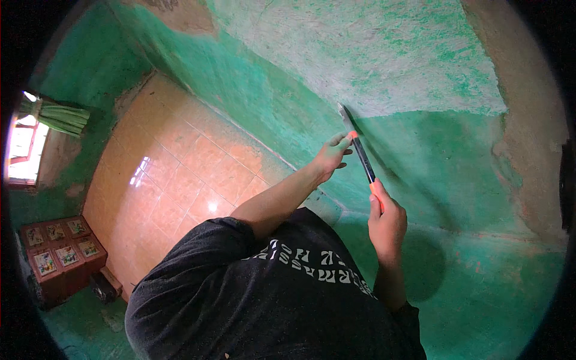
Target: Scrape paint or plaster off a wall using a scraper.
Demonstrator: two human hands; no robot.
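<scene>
A long-handled scraper (pixel 363 157) with a black shaft, orange parts and a narrow metal tip slants up and left across the wall. My right hand (pixel 387 219) is wrapped round its orange lower end. Near the orange collar higher up, my left hand (pixel 332 157) pinches the tool with its fingertips, the other fingers loosely bent. The metal tip lies at the lower border of a pale, scraped patch (pixel 414 54) on the green painted wall (pixel 420 156). How the blade meets the wall is too small to make out.
Glossy orange-brown tiles cover the floor (pixel 174 162), with green dust along the wall's foot. A reddish-brown cabinet (pixel 63 258) with picture panels stands at the lower left. Above it is a bright window (pixel 27 144) with a green curtain (pixel 63 117). Bare brown plaster (pixel 534 120) edges the right side.
</scene>
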